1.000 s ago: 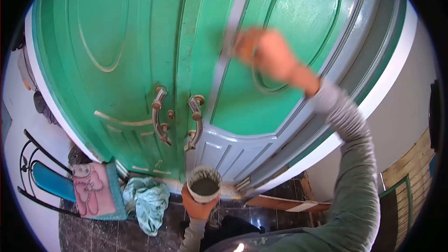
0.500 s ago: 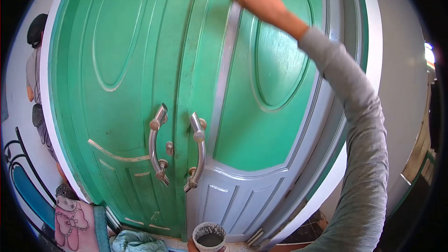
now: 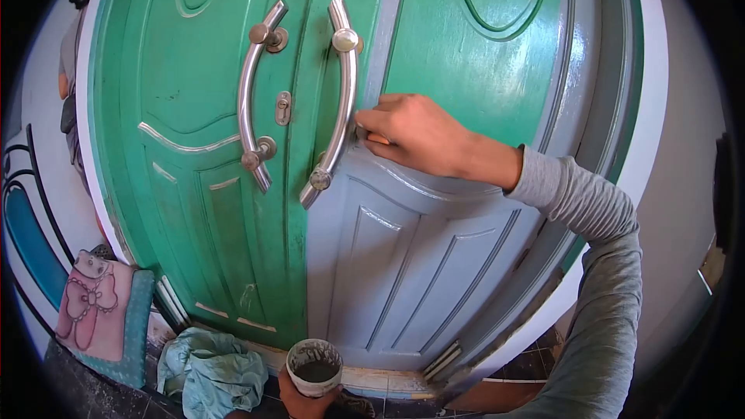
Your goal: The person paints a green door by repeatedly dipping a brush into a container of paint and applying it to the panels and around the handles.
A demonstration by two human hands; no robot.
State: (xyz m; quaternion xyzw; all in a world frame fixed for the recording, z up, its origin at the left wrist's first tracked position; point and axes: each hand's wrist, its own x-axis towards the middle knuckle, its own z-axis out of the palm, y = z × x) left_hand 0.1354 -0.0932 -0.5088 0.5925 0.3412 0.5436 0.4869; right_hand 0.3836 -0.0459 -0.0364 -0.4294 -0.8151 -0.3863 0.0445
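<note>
My right hand is closed on a paintbrush; only a bit of orange handle shows between the fingers, and the bristles are mostly hidden. That hand is at the grey-painted strip just right of the right-hand metal door handle. Low in the view, my left hand is wrapped round a white paint cup, which holds dark grey paint and has smears inside its rim. The double door is green on the left leaf, while the right leaf has grey lower panels and borders around a green panel.
A second curved metal handle and a keyhole plate are on the left leaf. A crumpled teal cloth lies on the floor beside a pink cushion-like item. Another person is partly visible at far left.
My right hand has come down the door from the upper strip to beside the handle. The view has tilted lower, showing more of the cup, the cloth and the floor.
</note>
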